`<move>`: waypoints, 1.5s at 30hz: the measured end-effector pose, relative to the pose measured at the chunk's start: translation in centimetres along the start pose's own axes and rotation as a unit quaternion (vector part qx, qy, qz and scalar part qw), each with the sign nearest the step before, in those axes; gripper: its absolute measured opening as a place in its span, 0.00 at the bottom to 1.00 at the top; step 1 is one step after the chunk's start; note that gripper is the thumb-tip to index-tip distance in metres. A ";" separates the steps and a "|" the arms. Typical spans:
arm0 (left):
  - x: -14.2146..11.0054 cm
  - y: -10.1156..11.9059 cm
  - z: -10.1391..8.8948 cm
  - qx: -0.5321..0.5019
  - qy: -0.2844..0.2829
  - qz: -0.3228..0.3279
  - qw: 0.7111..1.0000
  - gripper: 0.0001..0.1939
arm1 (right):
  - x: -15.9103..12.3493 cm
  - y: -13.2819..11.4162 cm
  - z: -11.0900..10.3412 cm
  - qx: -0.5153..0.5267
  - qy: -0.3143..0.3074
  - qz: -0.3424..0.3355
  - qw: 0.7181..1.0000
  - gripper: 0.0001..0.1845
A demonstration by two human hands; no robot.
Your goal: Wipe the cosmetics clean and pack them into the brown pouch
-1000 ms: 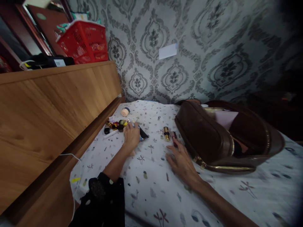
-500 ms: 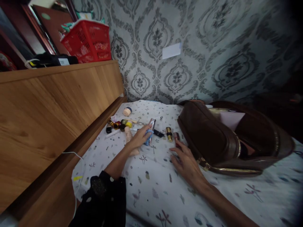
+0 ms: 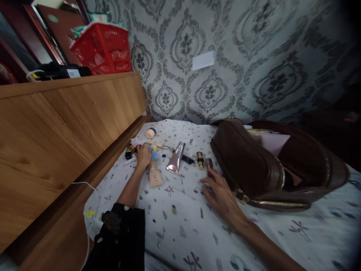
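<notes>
My left hand [image 3: 143, 156] reaches into a cluster of small cosmetics [image 3: 132, 149] by the wooden headboard, its fingers curled over them; what they grip is hidden. Beside it lie a beige tube [image 3: 155, 176] and something small and blue [image 3: 153, 154]. A rose-gold tube [image 3: 176, 162] lies free on the patterned sheet [image 3: 183, 222]. My right hand [image 3: 218, 192] rests flat on the sheet, fingers spread, next to the open brown leather bag [image 3: 248, 165]. A gold lipstick [image 3: 200, 159] and a dark red one [image 3: 209, 165] lie just beyond its fingertips.
A wooden headboard [image 3: 70, 120] runs along the left, with a red basket [image 3: 103, 49] and a black object [image 3: 60, 71] on top. A small round jar [image 3: 150, 133] sits near the patterned wall [image 3: 225, 56]. A white cable [image 3: 87, 188] hangs by the bed's edge.
My left hand let go of the rose-gold tube in the middle of the sheet and moved back left to the cosmetics cluster. My right hand has stayed put.
</notes>
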State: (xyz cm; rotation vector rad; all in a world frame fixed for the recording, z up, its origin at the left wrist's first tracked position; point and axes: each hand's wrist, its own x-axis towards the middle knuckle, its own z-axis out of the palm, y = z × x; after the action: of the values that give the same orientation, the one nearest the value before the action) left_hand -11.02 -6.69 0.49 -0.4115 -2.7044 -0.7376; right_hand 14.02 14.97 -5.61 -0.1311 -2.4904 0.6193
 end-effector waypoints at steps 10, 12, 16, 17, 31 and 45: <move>-1.8 2.4 1.7 -0.043 -0.061 0.115 0.991 0.10 | 0.1 0.0 0.1 0.001 0.004 -0.009 1.000 0.15; -2.2 2.9 1.9 -0.061 -0.073 0.139 0.986 0.10 | 0.0 0.0 0.1 -0.002 0.009 -0.010 1.000 0.15; -2.8 4.0 2.2 -0.096 -0.097 0.183 0.974 0.09 | 0.0 0.0 0.0 -0.010 0.006 -0.018 1.000 0.15; -2.8 4.2 2.2 -0.102 -0.102 0.190 0.971 0.09 | 0.0 0.1 0.0 -0.008 0.003 -0.018 1.000 0.15; -2.6 4.6 -0.1 -0.048 -0.096 0.221 0.969 0.15 | -0.1 -1.8 -1.4 0.048 -0.019 0.031 0.998 0.13; -6.7 1.6 -5.9 0.139 -0.278 0.157 0.937 0.19 | 0.2 -1.7 -1.6 0.048 -0.011 0.034 0.998 0.11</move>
State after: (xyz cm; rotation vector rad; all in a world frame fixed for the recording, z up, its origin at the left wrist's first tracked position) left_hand -3.08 -9.79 3.55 -1.0860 -3.0668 -0.1487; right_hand 14.78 14.18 -3.59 -0.1743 -2.4808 0.7723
